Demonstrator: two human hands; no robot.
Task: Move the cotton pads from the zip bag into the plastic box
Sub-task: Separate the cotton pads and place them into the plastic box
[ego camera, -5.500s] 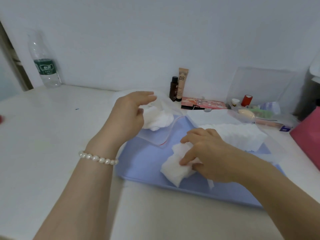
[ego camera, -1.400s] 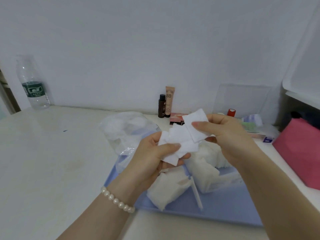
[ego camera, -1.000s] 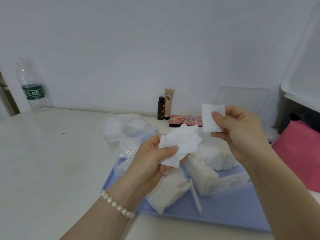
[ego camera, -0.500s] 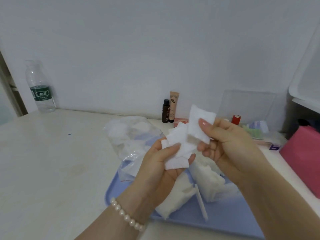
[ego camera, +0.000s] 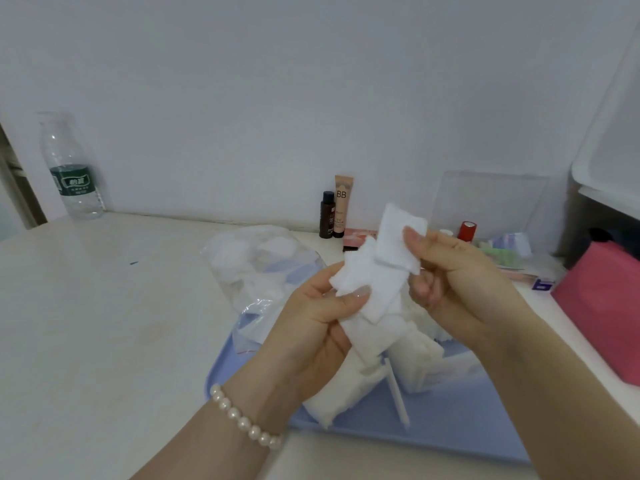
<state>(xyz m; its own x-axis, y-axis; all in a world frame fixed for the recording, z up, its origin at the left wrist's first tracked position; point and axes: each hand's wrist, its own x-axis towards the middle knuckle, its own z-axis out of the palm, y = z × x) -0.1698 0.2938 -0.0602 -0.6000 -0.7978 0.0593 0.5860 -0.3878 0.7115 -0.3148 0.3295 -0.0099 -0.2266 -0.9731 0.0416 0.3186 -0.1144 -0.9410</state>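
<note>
My left hand (ego camera: 311, 327) grips a small loose stack of white cotton pads (ego camera: 367, 282) above the tray, thumb pressed on top. My right hand (ego camera: 453, 282) pinches a single cotton pad (ego camera: 398, 237) and holds it against the top of that stack. The clear zip bag (ego camera: 256, 268), with more pads inside, lies crumpled behind my left hand. The clear plastic box (ego camera: 436, 368) stands on the tray under my hands, packed with pads and partly hidden. Another pile of pads (ego camera: 339, 393) lies on the tray beside the box.
A blue tray (ego camera: 450, 424) lies under everything on the white table. Along the wall stand a water bottle (ego camera: 71, 168), a dark small bottle (ego camera: 327, 214) and a BB cream tube (ego camera: 343, 206). A clear organiser (ego camera: 491, 216) with cosmetics and a pink box (ego camera: 602, 306) sit at the right.
My right hand pulled one pad away to the right, then brought it back onto the stack in my left hand. The view has shifted slightly.
</note>
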